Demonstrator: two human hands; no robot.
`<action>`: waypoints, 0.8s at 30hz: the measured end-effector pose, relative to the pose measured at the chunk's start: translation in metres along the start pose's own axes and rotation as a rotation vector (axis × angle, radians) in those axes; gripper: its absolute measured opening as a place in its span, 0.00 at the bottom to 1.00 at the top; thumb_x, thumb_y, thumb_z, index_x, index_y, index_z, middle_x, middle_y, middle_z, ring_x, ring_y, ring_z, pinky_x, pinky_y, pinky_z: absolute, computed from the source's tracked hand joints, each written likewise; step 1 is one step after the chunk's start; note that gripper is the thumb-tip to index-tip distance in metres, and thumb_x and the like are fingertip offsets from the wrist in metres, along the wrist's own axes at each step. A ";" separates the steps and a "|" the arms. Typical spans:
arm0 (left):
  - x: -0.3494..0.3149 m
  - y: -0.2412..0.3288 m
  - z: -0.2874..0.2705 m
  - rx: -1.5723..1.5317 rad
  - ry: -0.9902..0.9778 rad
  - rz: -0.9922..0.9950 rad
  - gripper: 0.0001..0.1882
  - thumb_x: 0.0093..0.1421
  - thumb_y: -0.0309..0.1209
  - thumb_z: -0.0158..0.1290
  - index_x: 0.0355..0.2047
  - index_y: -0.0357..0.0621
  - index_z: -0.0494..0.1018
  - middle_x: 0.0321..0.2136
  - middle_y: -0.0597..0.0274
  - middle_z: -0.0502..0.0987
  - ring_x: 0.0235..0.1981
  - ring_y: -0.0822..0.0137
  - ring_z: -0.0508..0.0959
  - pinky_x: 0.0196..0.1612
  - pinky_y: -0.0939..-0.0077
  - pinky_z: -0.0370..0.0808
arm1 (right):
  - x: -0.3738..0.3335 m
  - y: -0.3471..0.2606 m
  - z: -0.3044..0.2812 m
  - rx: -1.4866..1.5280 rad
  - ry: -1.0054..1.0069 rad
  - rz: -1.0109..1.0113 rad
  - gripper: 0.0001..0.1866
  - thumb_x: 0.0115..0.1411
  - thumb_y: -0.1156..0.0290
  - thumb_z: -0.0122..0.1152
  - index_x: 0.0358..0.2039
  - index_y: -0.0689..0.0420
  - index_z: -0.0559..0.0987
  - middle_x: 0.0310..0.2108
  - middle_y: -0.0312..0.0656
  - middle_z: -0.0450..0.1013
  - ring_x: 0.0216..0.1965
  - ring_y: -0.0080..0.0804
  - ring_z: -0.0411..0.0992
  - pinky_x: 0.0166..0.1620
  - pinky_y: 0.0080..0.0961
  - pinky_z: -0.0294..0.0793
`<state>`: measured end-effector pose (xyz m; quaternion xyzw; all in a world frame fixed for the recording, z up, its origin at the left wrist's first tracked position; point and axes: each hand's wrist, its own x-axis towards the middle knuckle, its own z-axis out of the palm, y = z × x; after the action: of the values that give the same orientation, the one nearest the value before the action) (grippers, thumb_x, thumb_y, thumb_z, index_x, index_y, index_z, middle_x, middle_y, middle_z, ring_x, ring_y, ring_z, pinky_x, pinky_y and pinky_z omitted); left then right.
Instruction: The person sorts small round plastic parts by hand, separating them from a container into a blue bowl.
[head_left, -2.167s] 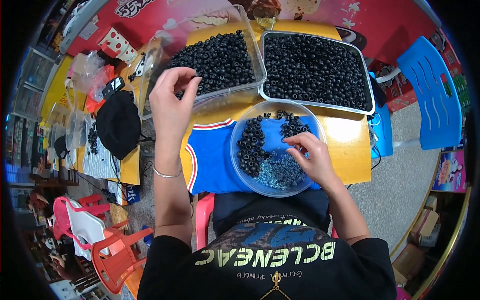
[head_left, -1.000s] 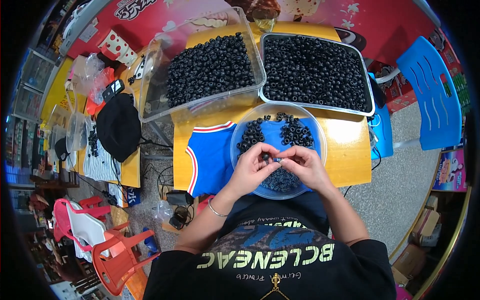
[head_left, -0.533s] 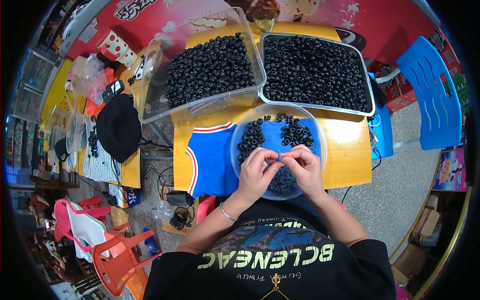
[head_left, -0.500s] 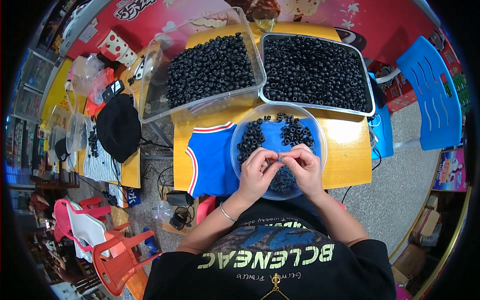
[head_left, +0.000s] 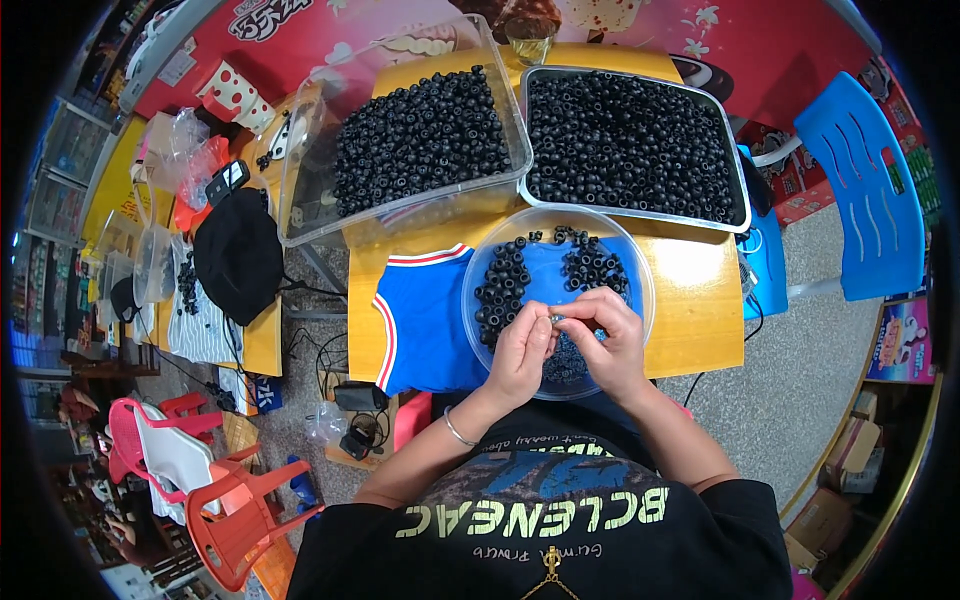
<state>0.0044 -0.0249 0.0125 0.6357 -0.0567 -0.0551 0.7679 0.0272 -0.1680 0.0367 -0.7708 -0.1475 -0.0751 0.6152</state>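
My left hand (head_left: 520,352) and my right hand (head_left: 612,340) meet over a round clear tub (head_left: 650,300). Thumbs and forefingers of both are pinched around a tiny pale, glassy-looking piece (head_left: 556,319), too small to name. Black ring-like parts (head_left: 500,290) with a hole in them lie in two heaps along the tub's left and right sides. Nearer me, partly behind my fingers, is a pile of small grey-blue pieces (head_left: 567,364). Under the tub's left edge lies a blue sleeveless top (head_left: 425,325) with white and red trim.
Beyond the tub, a clear plastic bin (head_left: 310,190) and a metal-rimmed tray (head_left: 640,212) hold many more black parts on the yellow table (head_left: 700,340). A black cap (head_left: 238,255) rests on a side table. A blue chair (head_left: 870,190) stands right; a red stool (head_left: 235,510) stands left.
My hands have shifted slightly, the left one lower and turned, its fingers curled in more. The tiny piece stays pinched between them.
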 end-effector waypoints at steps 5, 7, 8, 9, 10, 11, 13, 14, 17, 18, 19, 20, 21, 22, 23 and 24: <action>0.005 0.005 0.000 -0.315 -0.014 -0.220 0.14 0.69 0.38 0.35 0.28 0.44 0.61 0.16 0.70 0.59 0.16 0.80 0.58 0.19 0.86 0.56 | 0.003 0.004 -0.001 -0.230 -0.006 -0.255 0.10 0.46 0.78 0.66 0.32 0.56 0.81 0.27 0.39 0.72 0.26 0.30 0.72 0.27 0.20 0.71; 0.009 0.013 -0.004 -0.662 -0.092 -0.517 0.15 0.68 0.38 0.35 0.24 0.48 0.59 0.14 0.73 0.56 0.13 0.80 0.53 0.15 0.86 0.49 | 0.004 0.006 -0.002 -0.267 -0.015 -0.312 0.10 0.46 0.78 0.66 0.32 0.55 0.81 0.26 0.39 0.72 0.26 0.29 0.73 0.27 0.21 0.72; 0.010 0.012 -0.009 -0.662 -0.091 -0.517 0.15 0.68 0.38 0.35 0.24 0.48 0.59 0.14 0.73 0.56 0.13 0.80 0.53 0.15 0.86 0.49 | 0.004 0.006 -0.003 -0.303 -0.026 -0.369 0.11 0.45 0.78 0.66 0.32 0.54 0.81 0.26 0.38 0.72 0.26 0.29 0.73 0.27 0.22 0.72; 0.010 0.008 -0.015 -0.763 -0.163 -0.615 0.16 0.68 0.38 0.35 0.22 0.49 0.58 0.13 0.73 0.55 0.12 0.80 0.52 0.15 0.86 0.47 | 0.005 0.006 -0.005 -0.303 -0.026 -0.369 0.11 0.45 0.78 0.66 0.32 0.54 0.81 0.26 0.38 0.72 0.26 0.29 0.73 0.27 0.22 0.72; 0.011 0.007 -0.018 -0.863 -0.236 -0.712 0.17 0.68 0.39 0.35 0.20 0.51 0.57 0.12 0.74 0.55 0.12 0.80 0.51 0.14 0.86 0.46 | 0.007 0.006 -0.007 -0.335 -0.060 -0.418 0.11 0.45 0.78 0.66 0.32 0.53 0.81 0.26 0.37 0.72 0.26 0.29 0.73 0.26 0.22 0.73; 0.012 0.010 -0.018 -0.834 -0.203 -0.800 0.20 0.67 0.42 0.34 0.17 0.54 0.55 0.09 0.76 0.53 0.10 0.79 0.52 0.14 0.86 0.47 | 0.008 0.006 -0.008 -0.367 -0.095 -0.467 0.11 0.45 0.77 0.67 0.32 0.53 0.81 0.26 0.36 0.72 0.25 0.29 0.74 0.26 0.23 0.73; 0.008 0.006 -0.022 -0.888 -0.264 -0.801 0.20 0.67 0.41 0.35 0.18 0.53 0.56 0.10 0.75 0.53 0.11 0.80 0.51 0.14 0.86 0.46 | 0.009 0.004 -0.010 -0.346 -0.115 -0.452 0.11 0.44 0.77 0.67 0.31 0.53 0.81 0.26 0.36 0.72 0.25 0.28 0.74 0.26 0.23 0.73; 0.008 0.004 -0.023 -0.943 -0.329 -0.800 0.19 0.67 0.40 0.36 0.18 0.52 0.56 0.11 0.75 0.52 0.11 0.80 0.51 0.14 0.87 0.46 | 0.010 0.003 -0.010 -0.328 -0.133 -0.438 0.11 0.44 0.76 0.67 0.31 0.52 0.80 0.26 0.35 0.73 0.25 0.28 0.74 0.26 0.24 0.73; 0.009 0.008 -0.019 -0.917 -0.280 -0.789 0.19 0.68 0.41 0.35 0.21 0.50 0.60 0.12 0.74 0.57 0.11 0.81 0.53 0.14 0.88 0.48 | 0.007 0.005 -0.008 -0.326 -0.096 -0.348 0.10 0.44 0.75 0.68 0.30 0.54 0.80 0.25 0.37 0.73 0.26 0.30 0.74 0.26 0.24 0.73; 0.009 0.011 -0.012 -0.917 -0.280 -0.789 0.19 0.68 0.41 0.35 0.21 0.50 0.60 0.12 0.74 0.57 0.11 0.81 0.53 0.14 0.88 0.48 | 0.006 0.006 -0.008 -0.327 -0.096 -0.348 0.10 0.44 0.75 0.68 0.30 0.54 0.80 0.25 0.37 0.73 0.26 0.30 0.74 0.26 0.24 0.73; 0.009 0.016 0.000 -0.613 -0.113 -0.639 0.19 0.69 0.42 0.34 0.23 0.48 0.63 0.13 0.73 0.59 0.12 0.81 0.54 0.15 0.88 0.50 | 0.005 0.008 -0.007 -0.299 -0.055 -0.286 0.09 0.45 0.75 0.68 0.30 0.55 0.80 0.25 0.39 0.72 0.26 0.31 0.74 0.27 0.24 0.73; 0.007 0.019 0.006 -0.310 0.049 -0.481 0.19 0.69 0.42 0.34 0.26 0.46 0.65 0.14 0.71 0.61 0.13 0.81 0.56 0.16 0.89 0.53 | 0.004 0.009 -0.007 -0.271 -0.015 -0.224 0.08 0.46 0.75 0.68 0.29 0.56 0.80 0.25 0.40 0.72 0.26 0.33 0.73 0.27 0.24 0.72; 0.006 0.009 0.000 -0.107 -0.017 -0.274 0.18 0.70 0.41 0.34 0.32 0.42 0.66 0.16 0.68 0.65 0.16 0.80 0.61 0.20 0.86 0.58 | 0.003 0.007 -0.006 -0.271 -0.015 -0.224 0.08 0.46 0.75 0.68 0.29 0.56 0.80 0.25 0.40 0.72 0.26 0.33 0.73 0.27 0.24 0.72; 0.005 0.009 0.001 -0.107 -0.017 -0.274 0.18 0.70 0.41 0.34 0.32 0.42 0.66 0.16 0.68 0.65 0.16 0.80 0.61 0.20 0.86 0.58 | 0.002 0.004 -0.006 -0.257 -0.014 -0.179 0.08 0.46 0.74 0.68 0.29 0.57 0.79 0.25 0.41 0.72 0.26 0.33 0.73 0.27 0.25 0.72; 0.004 0.013 0.003 0.057 -0.001 -0.155 0.17 0.70 0.40 0.35 0.32 0.41 0.65 0.17 0.68 0.64 0.17 0.79 0.62 0.21 0.84 0.59 | 0.001 0.001 -0.006 -0.245 -0.013 -0.131 0.07 0.47 0.74 0.68 0.28 0.58 0.79 0.25 0.41 0.72 0.26 0.34 0.72 0.27 0.25 0.71; 0.004 0.016 0.004 0.220 0.014 -0.035 0.16 0.70 0.38 0.36 0.31 0.40 0.65 0.17 0.68 0.64 0.18 0.78 0.63 0.22 0.83 0.61 | 0.000 0.000 -0.005 -0.245 -0.012 -0.130 0.07 0.47 0.74 0.68 0.28 0.58 0.79 0.25 0.41 0.72 0.26 0.34 0.72 0.27 0.25 0.71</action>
<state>0.0074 -0.0268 0.0288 0.7175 -0.0458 -0.0576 0.6926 0.0278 -0.1729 0.0383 -0.8295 -0.1906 -0.1277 0.5092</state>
